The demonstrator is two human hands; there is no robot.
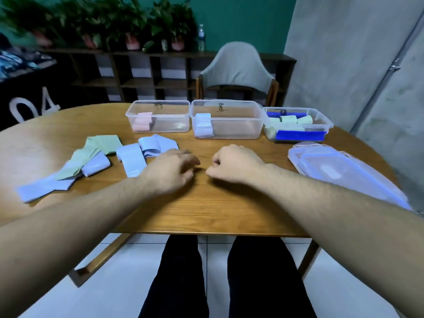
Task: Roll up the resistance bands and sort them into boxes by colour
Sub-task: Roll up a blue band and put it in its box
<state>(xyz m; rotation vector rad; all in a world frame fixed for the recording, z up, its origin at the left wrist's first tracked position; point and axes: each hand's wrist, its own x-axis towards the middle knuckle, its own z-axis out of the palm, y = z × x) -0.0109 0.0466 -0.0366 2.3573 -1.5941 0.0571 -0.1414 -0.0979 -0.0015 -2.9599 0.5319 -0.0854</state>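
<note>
While unrolled blue bands (132,161) and green bands (91,150) lay flat, the left hand (171,171) hung relaxed, the right hand (231,164) curled empty; box (226,119) markings were illegible.

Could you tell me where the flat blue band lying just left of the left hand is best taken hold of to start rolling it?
Probably its near short end: the blue band lies flat, running away from the person, that end free on the table. The left hand, beside it, could pinch the edge from above.
</note>
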